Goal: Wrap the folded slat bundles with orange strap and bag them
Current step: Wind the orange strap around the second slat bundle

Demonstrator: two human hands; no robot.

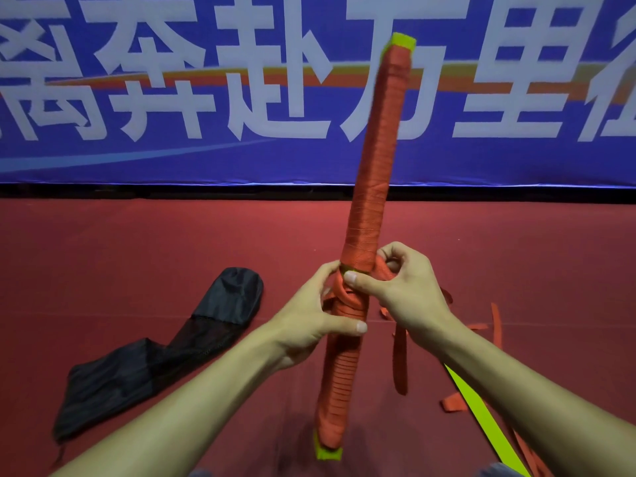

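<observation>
Hands gripping mid-length of upright strap-wrapped slat bundle

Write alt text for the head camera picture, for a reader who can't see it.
A left hand and right hand grip the middle of a nearly upright slat bundle wound in orange strap. A black bag lies left on the red floor; loose strap ends lie right.

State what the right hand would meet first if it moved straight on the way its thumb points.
Most likely the left hand, gripping the slat bundle just past that thumb tip; depth unclear.
</observation>
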